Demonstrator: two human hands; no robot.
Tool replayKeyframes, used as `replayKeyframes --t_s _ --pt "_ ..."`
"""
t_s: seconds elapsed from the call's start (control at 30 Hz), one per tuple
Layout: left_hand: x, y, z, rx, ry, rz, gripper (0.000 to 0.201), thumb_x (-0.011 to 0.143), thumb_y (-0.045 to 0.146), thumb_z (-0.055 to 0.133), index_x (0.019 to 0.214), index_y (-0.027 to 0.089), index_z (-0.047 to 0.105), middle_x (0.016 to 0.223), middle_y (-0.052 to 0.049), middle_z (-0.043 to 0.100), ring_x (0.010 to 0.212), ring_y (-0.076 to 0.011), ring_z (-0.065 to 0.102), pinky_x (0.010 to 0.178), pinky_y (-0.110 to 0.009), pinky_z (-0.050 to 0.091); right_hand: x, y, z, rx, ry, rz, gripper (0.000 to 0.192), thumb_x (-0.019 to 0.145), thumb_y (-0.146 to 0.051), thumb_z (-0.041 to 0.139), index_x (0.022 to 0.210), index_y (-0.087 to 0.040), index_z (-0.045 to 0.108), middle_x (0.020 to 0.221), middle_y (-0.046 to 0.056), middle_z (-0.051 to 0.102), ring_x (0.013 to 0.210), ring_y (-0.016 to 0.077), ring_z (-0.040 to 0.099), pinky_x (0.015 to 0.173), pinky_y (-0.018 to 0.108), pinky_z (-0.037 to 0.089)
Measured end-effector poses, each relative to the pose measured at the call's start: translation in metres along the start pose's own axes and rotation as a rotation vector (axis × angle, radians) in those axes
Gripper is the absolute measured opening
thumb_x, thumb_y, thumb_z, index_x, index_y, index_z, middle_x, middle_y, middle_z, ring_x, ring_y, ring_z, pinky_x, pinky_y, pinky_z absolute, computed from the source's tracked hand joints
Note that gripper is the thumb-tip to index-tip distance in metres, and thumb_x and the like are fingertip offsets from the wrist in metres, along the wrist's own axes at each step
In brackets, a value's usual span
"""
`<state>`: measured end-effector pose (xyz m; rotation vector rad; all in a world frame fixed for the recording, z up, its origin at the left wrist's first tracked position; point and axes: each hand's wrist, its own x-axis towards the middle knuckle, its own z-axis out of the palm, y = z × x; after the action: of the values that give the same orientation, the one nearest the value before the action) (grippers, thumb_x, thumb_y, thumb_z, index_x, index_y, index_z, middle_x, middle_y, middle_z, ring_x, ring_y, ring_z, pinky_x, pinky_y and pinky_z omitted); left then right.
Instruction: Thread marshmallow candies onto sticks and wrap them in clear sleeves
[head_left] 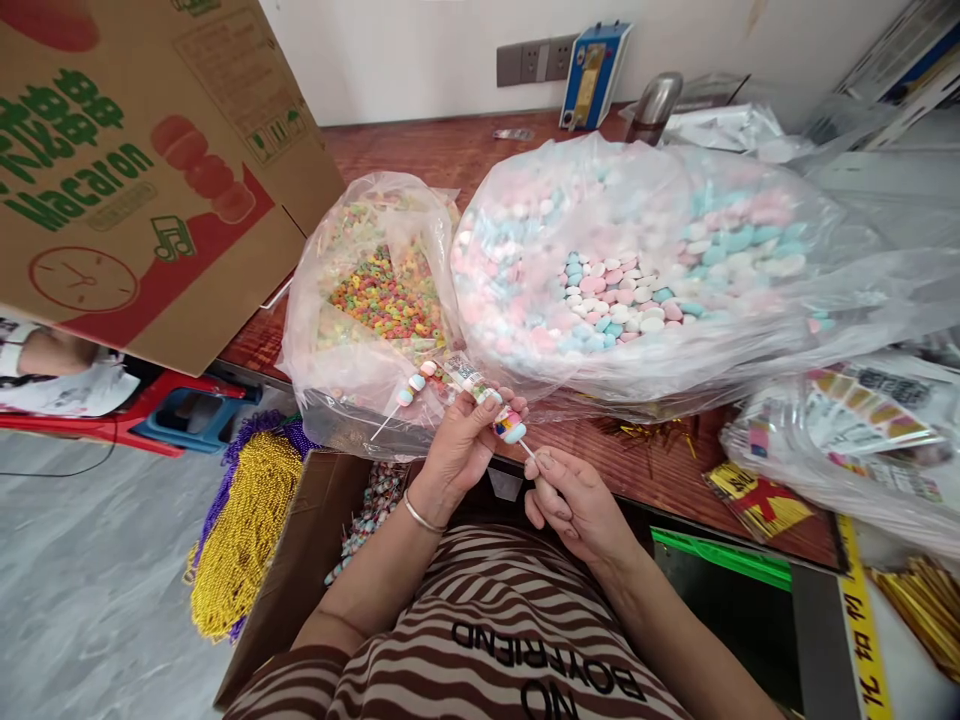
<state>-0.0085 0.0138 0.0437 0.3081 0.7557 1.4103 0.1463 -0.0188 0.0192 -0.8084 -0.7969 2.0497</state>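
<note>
My left hand is closed around a candy skewer in a clear printed wrapper, with pastel and coloured pieces showing. The skewer's white stick points down to the right, and my right hand pinches its lower end between thumb and fingertips. Just left of my left hand, a second candy skewer lies on the edge of a clear bag of small coloured rings. Beyond my hands sits a large clear bag of pink, white and blue candies.
A Macaron carton stands at left. Below the table edge is an open cardboard box holding many skewers. Yellow bead strings hang beside it. Printed wrappers lie at right, near gold twist ties. Another person's arm shows at far left.
</note>
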Motion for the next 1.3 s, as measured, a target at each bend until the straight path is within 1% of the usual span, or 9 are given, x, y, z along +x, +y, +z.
replayKeyframes --t_s 0.23,0.33,0.47,0.63,0.8,0.93,1.03,1.17,1.3 --pt "0.004 -0.005 0.001 -0.007 0.114 0.024 0.037 0.071 0.041 0.089 0.086 0.017 0.065 0.085 -0.004 0.074 0.088 -0.0215 0.075 0.089 -0.038 0.06 -0.007 0.007 -0.008 -0.702 0.146 -0.328 0.031 0.101 -0.045 0.052 0.091 -0.019 0.065 0.058 -0.005 0.049 0.048 0.0088 0.041 0.046 0.022 0.031" --pt "0.0 -0.001 0.004 0.02 0.037 0.006 0.041 0.069 0.04 0.091 0.092 0.017 0.066 0.09 -0.005 0.076 0.089 -0.0215 0.075 0.088 -0.036 0.06 -0.007 0.005 -0.006 -0.737 0.204 -0.358 0.032 0.102 -0.045 0.049 0.091 -0.02 0.065 0.057 -0.004 0.049 0.048 0.0099 0.04 0.046 0.024 0.031" --pt "-0.003 0.006 0.003 0.09 -0.014 -0.042 0.053 0.064 0.022 0.094 0.109 0.018 0.066 0.096 -0.006 0.077 0.091 -0.0212 0.076 0.084 -0.031 0.06 -0.008 0.001 -0.003 -0.66 0.208 -0.312 0.032 0.103 -0.046 0.047 0.09 -0.021 0.063 0.054 -0.005 0.047 0.045 0.0104 0.038 0.047 0.025 0.032" --pt "-0.002 -0.006 0.002 0.07 0.089 -0.058 0.036 0.068 0.029 0.092 0.088 0.015 0.066 0.08 -0.003 0.074 0.086 -0.0214 0.076 0.085 -0.035 0.061 -0.005 0.002 -0.002 -0.891 0.236 -0.481 0.022 0.099 -0.037 0.053 0.089 -0.022 0.065 0.068 0.001 0.062 0.058 0.0147 0.054 0.058 0.027 0.039" --pt "-0.007 -0.022 0.003 0.077 0.036 -0.065 0.043 0.062 0.036 0.094 0.087 0.015 0.066 0.087 -0.005 0.076 0.086 -0.021 0.076 0.09 -0.038 0.06 0.0 0.003 -0.002 -1.07 0.326 -0.582 0.02 0.099 -0.031 0.05 0.087 -0.022 0.062 0.069 0.002 0.063 0.059 0.0156 0.055 0.06 0.029 0.038" --pt "-0.003 -0.014 -0.001 0.028 -0.008 -0.044 0.043 0.067 0.029 0.092 0.1 0.017 0.068 0.101 -0.006 0.076 0.094 -0.021 0.075 0.092 -0.037 0.058 -0.001 0.001 -0.002 -0.881 0.271 -0.447 0.027 0.101 -0.039 0.049 0.087 -0.021 0.063 0.061 -0.002 0.055 0.052 0.0127 0.048 0.054 0.027 0.035" --pt "0.005 -0.002 -0.004 -0.091 -0.014 0.034 0.042 0.073 0.023 0.088 0.109 0.021 0.067 0.108 -0.004 0.074 0.099 -0.0179 0.073 0.093 -0.034 0.057 -0.002 -0.001 -0.001 -0.494 0.154 -0.207 0.033 0.1 -0.049 0.052 0.087 -0.02 0.063 0.048 -0.008 0.042 0.04 0.0088 0.035 0.046 0.024 0.034" --pt "0.012 0.005 -0.002 -0.217 -0.001 0.068 0.022 0.082 0.021 0.081 0.098 0.02 0.066 0.075 0.006 0.06 0.068 -0.0076 0.063 0.08 -0.025 0.057 0.001 -0.003 0.003 -0.006 -0.001 0.047 0.034 0.092 -0.051 0.064 0.081 -0.019 0.062 0.04 -0.015 0.028 0.03 0.0033 0.017 0.042 0.022 0.039" --pt "0.008 -0.004 0.011 -0.24 0.037 0.071 0.02 0.088 0.028 0.075 0.081 0.019 0.059 0.065 0.008 0.044 0.054 -0.0044 0.048 0.069 -0.021 0.054 0.004 -0.002 0.006 0.125 0.004 0.069 0.032 0.089 -0.049 0.07 0.08 -0.019 0.061 0.04 -0.016 0.028 0.029 0.002 0.014 0.041 0.021 0.038"
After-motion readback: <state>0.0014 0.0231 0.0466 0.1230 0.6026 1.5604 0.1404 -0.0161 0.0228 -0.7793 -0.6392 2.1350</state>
